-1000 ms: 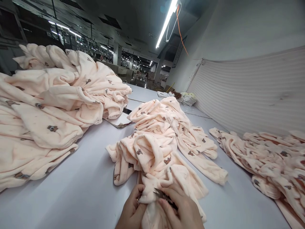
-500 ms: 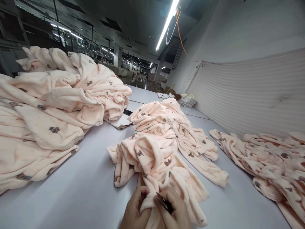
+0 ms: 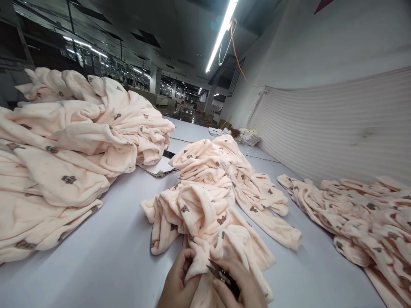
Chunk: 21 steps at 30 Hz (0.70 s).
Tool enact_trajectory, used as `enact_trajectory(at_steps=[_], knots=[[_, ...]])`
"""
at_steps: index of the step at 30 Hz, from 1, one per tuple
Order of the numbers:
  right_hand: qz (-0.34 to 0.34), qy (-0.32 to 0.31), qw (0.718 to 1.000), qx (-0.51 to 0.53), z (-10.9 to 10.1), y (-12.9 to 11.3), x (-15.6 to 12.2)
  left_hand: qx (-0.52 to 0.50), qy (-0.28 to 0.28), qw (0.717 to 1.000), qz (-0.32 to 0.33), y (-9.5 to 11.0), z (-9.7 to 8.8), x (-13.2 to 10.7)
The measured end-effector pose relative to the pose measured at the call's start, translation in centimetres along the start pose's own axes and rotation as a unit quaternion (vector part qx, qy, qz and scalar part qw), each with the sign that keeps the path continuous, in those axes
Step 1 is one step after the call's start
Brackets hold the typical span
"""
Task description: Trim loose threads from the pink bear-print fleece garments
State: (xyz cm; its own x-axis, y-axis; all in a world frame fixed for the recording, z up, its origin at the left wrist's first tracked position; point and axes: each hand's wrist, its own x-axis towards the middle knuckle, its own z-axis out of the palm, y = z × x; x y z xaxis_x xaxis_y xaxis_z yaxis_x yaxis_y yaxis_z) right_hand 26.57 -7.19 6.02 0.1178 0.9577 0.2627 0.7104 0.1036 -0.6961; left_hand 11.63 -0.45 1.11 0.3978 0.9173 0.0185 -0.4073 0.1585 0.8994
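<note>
A pale pink fleece garment (image 3: pixel 205 214) with small brown animal prints lies bunched in front of me, its near edge at the bottom of the view. My left hand (image 3: pixel 180 278) pinches a fold of that edge between thumb and fingers. Dark thread snips (image 3: pixel 224 277) rest in my right hand (image 3: pixel 242 284), fingers wrapped around them. Their pointed tips aim left at the fabric between my two hands. Whether the blades touch the cloth, I cannot tell.
A tall heap of the same fleece (image 3: pixel 70 149) fills the left side. Another pile (image 3: pixel 359 218) lies at the right by the striped cloth (image 3: pixel 330 132) on the wall. Papers (image 3: pixel 159 167) and small stacked bundles (image 3: pixel 248 137) sit farther back on the white table (image 3: pixel 122 231).
My right hand has shifted slightly right, and more of the snips' blades now shows. The left hand keeps its pinch on the fabric. The whole view has turned a little.
</note>
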Motion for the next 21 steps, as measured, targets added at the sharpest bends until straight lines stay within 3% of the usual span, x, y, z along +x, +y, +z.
enact_trajectory(at_steps=[4,9,13,21], knots=[[-0.03,0.019,0.998,-0.054,0.7,-0.6,1.2,-0.009,-0.009,1.0,-0.006,-0.2,-0.2,0.0],[-0.016,0.042,0.996,-0.079,0.8,-0.1,0.5,-0.021,-0.013,1.0,-0.001,-0.8,-0.7,0.1],[-0.048,0.043,0.994,-0.089,1.2,0.2,0.1,-0.021,-0.019,1.0,-0.002,-1.3,-0.8,0.2],[-0.051,0.115,0.982,-0.143,1.8,1.2,-0.2,-0.016,-0.016,1.0,0.007,0.1,-0.5,0.0]])
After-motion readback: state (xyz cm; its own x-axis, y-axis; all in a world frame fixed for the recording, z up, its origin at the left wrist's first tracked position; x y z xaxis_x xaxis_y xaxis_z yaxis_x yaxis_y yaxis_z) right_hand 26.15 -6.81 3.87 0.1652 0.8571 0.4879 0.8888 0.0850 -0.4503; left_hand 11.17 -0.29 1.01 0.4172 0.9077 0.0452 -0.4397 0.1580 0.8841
